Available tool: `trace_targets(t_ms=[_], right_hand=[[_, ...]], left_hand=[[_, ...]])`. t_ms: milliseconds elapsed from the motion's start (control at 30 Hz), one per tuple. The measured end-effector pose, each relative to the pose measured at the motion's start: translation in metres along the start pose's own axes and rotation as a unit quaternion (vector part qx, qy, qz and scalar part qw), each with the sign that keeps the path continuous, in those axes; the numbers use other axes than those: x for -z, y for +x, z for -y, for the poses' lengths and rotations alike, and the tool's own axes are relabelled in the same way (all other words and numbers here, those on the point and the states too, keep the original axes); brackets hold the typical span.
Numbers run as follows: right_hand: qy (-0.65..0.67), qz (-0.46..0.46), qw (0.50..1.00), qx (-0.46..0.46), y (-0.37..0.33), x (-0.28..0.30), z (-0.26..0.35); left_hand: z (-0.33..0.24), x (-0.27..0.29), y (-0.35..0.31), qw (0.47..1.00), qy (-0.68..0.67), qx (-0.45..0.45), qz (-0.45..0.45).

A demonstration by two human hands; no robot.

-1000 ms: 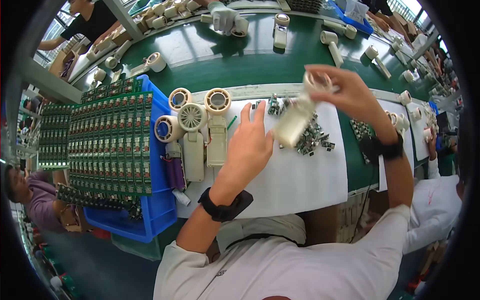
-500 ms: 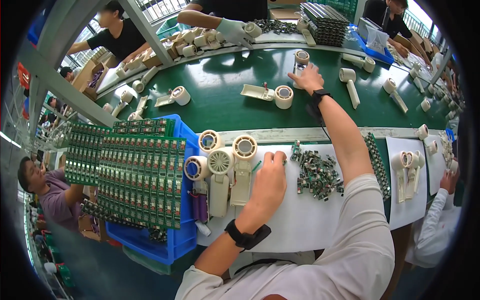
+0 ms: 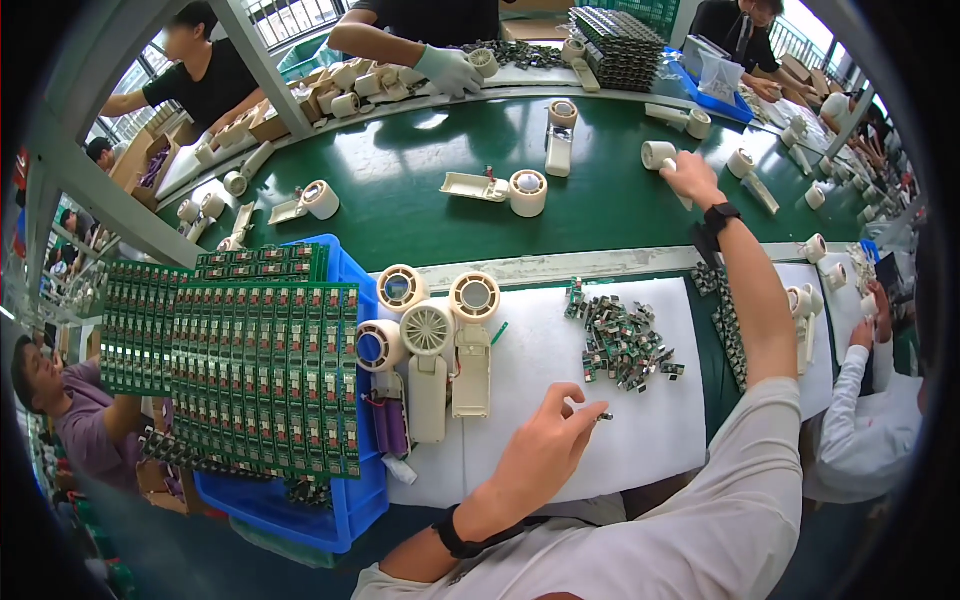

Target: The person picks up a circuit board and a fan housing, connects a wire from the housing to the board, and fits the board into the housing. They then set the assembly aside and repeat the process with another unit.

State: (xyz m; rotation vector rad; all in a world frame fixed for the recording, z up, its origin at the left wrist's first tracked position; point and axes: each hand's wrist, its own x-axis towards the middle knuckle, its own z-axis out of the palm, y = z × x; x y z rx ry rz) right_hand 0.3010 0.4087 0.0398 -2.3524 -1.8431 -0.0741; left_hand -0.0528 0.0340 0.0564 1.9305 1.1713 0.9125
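My left hand (image 3: 545, 440) hovers low over the white work mat (image 3: 490, 470). Its thumb and fingers pinch a small circuit board (image 3: 604, 416). Stretched across the green belt (image 3: 400, 200), my right hand (image 3: 692, 180) grips a cream handheld fan (image 3: 657, 155) by its handle, which the hand mostly hides. A pile of loose small circuit boards (image 3: 625, 345) lies on the mat, beyond my left hand. Several cream fan bodies stand left of it, including one with a grille (image 3: 428, 327) and an open handle shell (image 3: 471, 375). A purple battery (image 3: 391, 420) shows beside them.
A blue crate (image 3: 345, 500) at left holds stacked green circuit panels (image 3: 265, 375). Other fan parts lie along the belt, such as an open fan (image 3: 527, 193) and a closed one (image 3: 560, 140). Co-workers sit opposite, one with a gloved hand (image 3: 448, 72); others are at left and right.
My right hand has moved right, from one fan on the belt to another. My left hand has come back toward me and right, a small circuit board now showing in its pinch. The view has shifted.
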Motion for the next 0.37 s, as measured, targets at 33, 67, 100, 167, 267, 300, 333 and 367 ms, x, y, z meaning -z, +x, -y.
trace_targets(t_ms=[33, 67, 100, 167, 267, 300, 333, 367], right_hand=[[0.015, 0.000, 0.999, 0.042, -0.022, 0.020, 0.002], [0.028, 0.001, 0.996, 0.083, -0.045, 0.041, -0.001], [0.051, 0.000, 0.991, 0.124, -0.068, 0.061, -0.008], [0.084, 0.020, 0.981, 0.176, -0.129, 0.104, -0.014], [0.131, 0.060, 0.978, 0.153, -0.246, 0.150, -0.005], [0.098, 0.045, 0.983, 0.146, -0.286, 0.159, -0.009], [0.067, 0.034, 0.987, 0.139, -0.324, 0.163, -0.012], [0.059, 0.042, 0.990, 0.118, -0.339, 0.164, -0.021]], left_hand=[[-0.002, 0.004, -0.004, 1.000, -0.003, -0.002, -0.005], [-0.004, 0.006, -0.008, 1.000, -0.008, -0.004, -0.008], [-0.005, 0.005, -0.013, 1.000, -0.013, -0.010, -0.006], [-0.003, 0.002, -0.023, 0.998, -0.054, -0.006, 0.029], [0.000, -0.005, -0.028, 0.993, -0.105, -0.007, 0.052], [-0.001, -0.012, -0.026, 0.988, -0.140, -0.017, 0.064], [0.000, -0.017, -0.026, 0.982, -0.173, -0.024, 0.078], [0.000, -0.022, -0.024, 0.972, -0.208, -0.038, 0.098]])
